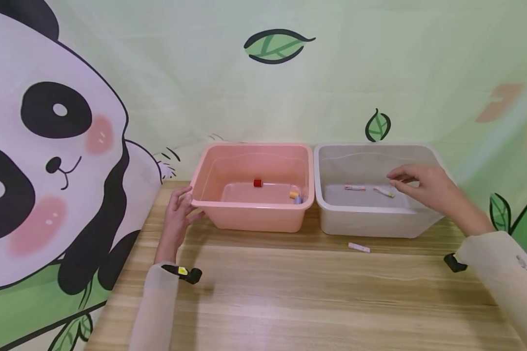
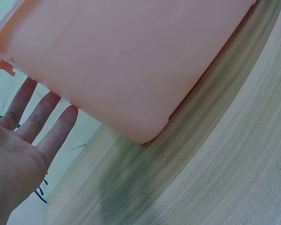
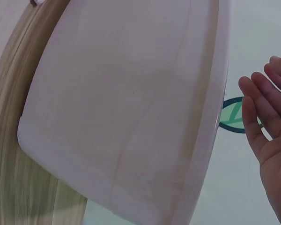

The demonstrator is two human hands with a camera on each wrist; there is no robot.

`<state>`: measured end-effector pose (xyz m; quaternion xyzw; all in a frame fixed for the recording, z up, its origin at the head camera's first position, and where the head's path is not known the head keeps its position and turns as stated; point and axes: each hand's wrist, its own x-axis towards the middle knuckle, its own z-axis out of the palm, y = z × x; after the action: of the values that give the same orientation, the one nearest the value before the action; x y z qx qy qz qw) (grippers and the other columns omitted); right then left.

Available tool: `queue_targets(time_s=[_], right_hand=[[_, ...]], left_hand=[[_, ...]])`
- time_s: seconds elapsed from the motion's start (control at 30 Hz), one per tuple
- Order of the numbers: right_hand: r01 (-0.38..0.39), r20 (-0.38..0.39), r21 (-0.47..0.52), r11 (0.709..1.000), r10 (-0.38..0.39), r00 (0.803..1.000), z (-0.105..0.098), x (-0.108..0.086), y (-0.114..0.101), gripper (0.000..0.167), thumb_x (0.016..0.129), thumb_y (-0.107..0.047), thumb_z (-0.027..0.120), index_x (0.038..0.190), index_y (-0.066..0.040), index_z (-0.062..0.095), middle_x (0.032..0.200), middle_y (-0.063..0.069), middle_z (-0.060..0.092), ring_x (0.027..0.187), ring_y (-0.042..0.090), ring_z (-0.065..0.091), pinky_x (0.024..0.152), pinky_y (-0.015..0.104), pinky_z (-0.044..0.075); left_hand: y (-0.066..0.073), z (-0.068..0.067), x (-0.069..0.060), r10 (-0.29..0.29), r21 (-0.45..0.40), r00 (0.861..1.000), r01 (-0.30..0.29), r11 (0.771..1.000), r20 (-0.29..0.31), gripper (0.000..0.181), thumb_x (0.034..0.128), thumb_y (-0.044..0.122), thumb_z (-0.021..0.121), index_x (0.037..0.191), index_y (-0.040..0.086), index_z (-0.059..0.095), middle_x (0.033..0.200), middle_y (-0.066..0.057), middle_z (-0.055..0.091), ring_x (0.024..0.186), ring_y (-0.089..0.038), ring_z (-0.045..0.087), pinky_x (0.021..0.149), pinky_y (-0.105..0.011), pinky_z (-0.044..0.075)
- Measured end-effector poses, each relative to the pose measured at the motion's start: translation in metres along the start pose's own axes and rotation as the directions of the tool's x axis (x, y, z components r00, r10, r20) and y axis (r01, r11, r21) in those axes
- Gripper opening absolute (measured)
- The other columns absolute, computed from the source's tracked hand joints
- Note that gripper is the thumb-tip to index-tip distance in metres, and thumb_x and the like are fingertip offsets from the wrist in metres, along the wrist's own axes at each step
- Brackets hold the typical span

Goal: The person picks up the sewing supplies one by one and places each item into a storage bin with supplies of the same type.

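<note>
A pink plastic bin (image 1: 254, 217) stands on the table with a small red cylinder (image 1: 257, 183), a yellow piece (image 1: 293, 194) and a blue piece (image 1: 298, 200) inside. My left hand (image 1: 177, 217) touches its left side, and in the left wrist view the fingers (image 2: 61, 129) reach straight to the bin wall. Right of it is a grey bin (image 1: 369, 224) holding two small narrow strips, one pinkish (image 1: 354, 187) and one with a yellow end (image 1: 384, 192). Above that bin's right part hovers my right hand (image 1: 426, 187), fingers slightly bent, nothing visible between them.
On the wooden table (image 1: 263, 302), just in front of the grey bin, lies another small whitish strip (image 1: 359, 247). Behind both bins hangs a pale green backdrop (image 1: 193, 73) printed with a panda and leaves. The two bins stand side by side, close together.
</note>
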<state>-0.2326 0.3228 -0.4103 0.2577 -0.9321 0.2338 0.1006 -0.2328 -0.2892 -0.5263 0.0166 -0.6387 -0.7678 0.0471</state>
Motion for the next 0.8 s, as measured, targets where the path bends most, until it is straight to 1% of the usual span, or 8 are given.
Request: queue_targets(time_s=[0.17,0.23,0.43,0.5,0.57,0.67,0.7,0.8], right_hand=[[0.006,-0.010,0.001,1.000,-0.006,1.000,0.001,-0.005,-0.008,0.023,0.094,-0.010,0.073,0.116,-0.007,0.073,0.112,0.012,0.074,0.092,0.030,0.072,0.078,0.053,0.059],[0.031,-0.020,-0.008,0.999,-0.031,0.999,0.000,-0.006,-0.011,0.023,0.093,-0.009,0.074,0.115,-0.006,0.073,0.111,0.012,0.074,0.091,0.029,0.072,0.075,0.049,0.059],[0.086,-0.058,-0.041,0.995,-0.089,0.994,-0.001,-0.012,-0.019,0.024,0.089,-0.005,0.076,0.112,-0.010,0.074,0.107,0.007,0.075,0.089,0.026,0.073,0.068,0.032,0.059],[0.097,-0.058,-0.050,0.994,-0.100,0.993,0.000,-0.014,-0.021,0.024,0.088,-0.005,0.077,0.111,-0.010,0.074,0.106,0.006,0.076,0.088,0.026,0.073,0.065,0.030,0.058],[0.106,-0.052,-0.054,0.993,-0.109,0.993,0.000,-0.016,-0.023,0.024,0.088,-0.004,0.077,0.111,-0.010,0.074,0.106,0.007,0.076,0.089,0.027,0.073,0.063,0.033,0.059],[0.084,-0.047,-0.046,0.995,-0.087,0.995,0.000,-0.021,-0.025,0.025,0.088,-0.005,0.077,0.112,-0.010,0.074,0.107,0.006,0.076,0.091,0.027,0.072,0.066,0.035,0.059],[0.083,-0.050,-0.045,0.996,-0.085,0.995,0.001,-0.023,-0.025,0.025,0.088,-0.005,0.077,0.112,-0.010,0.074,0.107,0.006,0.076,0.091,0.027,0.072,0.068,0.033,0.059],[0.083,-0.073,-0.039,0.996,-0.086,0.994,0.003,-0.030,-0.026,0.026,0.086,-0.002,0.078,0.110,-0.010,0.075,0.107,0.005,0.076,0.091,0.026,0.071,0.073,0.020,0.055]], left_hand=[[-0.002,-0.001,0.001,-0.014,0.000,1.000,0.014,1.000,-0.002,0.027,0.1072,0.029,0.053,0.134,0.027,0.053,0.135,-0.004,0.051,0.106,-0.015,0.069,0.105,-0.067,0.042],[-0.001,-0.001,0.001,-0.019,0.001,1.000,0.019,1.000,-0.001,0.026,0.1076,0.028,0.052,0.133,0.027,0.053,0.136,-0.004,0.050,0.106,-0.015,0.069,0.105,-0.067,0.041],[0.009,0.003,-0.004,-0.017,-0.001,1.000,0.017,1.000,0.008,0.022,0.1075,0.026,0.052,0.130,0.026,0.055,0.136,-0.006,0.049,0.106,-0.015,0.069,0.104,-0.065,0.044],[0.013,0.005,-0.007,-0.013,-0.002,1.000,0.013,1.000,0.012,0.022,0.1072,0.027,0.053,0.129,0.026,0.056,0.135,-0.006,0.049,0.106,-0.015,0.069,0.104,-0.065,0.044],[0.016,0.006,-0.009,-0.009,-0.002,1.000,0.009,1.000,0.015,0.022,0.1071,0.027,0.053,0.129,0.026,0.056,0.135,-0.007,0.049,0.105,-0.015,0.069,0.104,-0.064,0.045],[0.018,0.007,-0.011,-0.006,-0.002,1.000,0.006,1.000,0.013,0.022,0.1072,0.026,0.053,0.129,0.025,0.056,0.134,-0.007,0.049,0.105,-0.015,0.069,0.103,-0.063,0.046],[0.018,0.007,-0.011,-0.007,0.001,1.000,0.007,1.000,0.014,0.022,0.1073,0.025,0.053,0.129,0.025,0.055,0.134,-0.007,0.049,0.105,-0.015,0.069,0.103,-0.062,0.047],[0.017,0.007,-0.010,-0.012,0.005,1.000,0.012,1.000,0.014,0.022,0.1074,0.024,0.053,0.130,0.026,0.056,0.132,-0.007,0.050,0.105,-0.015,0.069,0.102,-0.060,0.049]])
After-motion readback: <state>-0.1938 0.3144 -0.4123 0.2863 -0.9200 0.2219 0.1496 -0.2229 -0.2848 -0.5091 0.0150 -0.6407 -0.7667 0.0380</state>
